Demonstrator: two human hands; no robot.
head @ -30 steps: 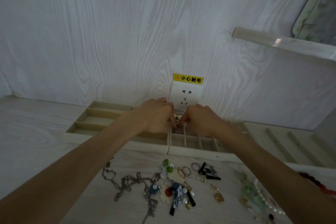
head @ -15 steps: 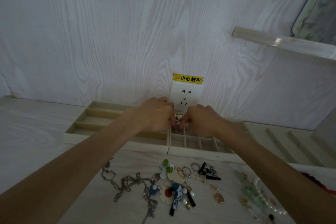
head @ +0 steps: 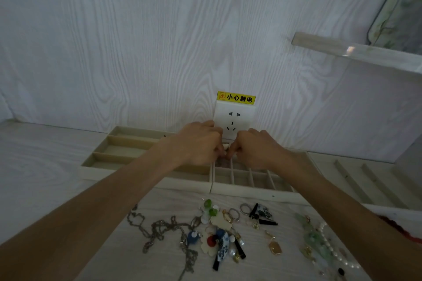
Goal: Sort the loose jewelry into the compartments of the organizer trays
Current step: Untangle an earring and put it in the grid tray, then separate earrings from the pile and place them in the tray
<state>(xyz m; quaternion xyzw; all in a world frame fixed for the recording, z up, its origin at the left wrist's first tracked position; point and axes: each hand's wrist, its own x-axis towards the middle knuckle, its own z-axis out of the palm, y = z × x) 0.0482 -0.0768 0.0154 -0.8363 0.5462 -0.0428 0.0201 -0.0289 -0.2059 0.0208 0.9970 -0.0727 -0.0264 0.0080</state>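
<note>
Pinching a small pale piece (head: 225,145) between both sets of fingertips | left hand (head: 198,143), right hand (head: 255,148) curled on it over the right tray (head: 251,190), likely seating it | loose jewelry (head: 219,232) waits below.

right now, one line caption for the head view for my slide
Both hands pinch a small pale piece over the organizer trays, with loose jewelry waiting on the table.
</note>
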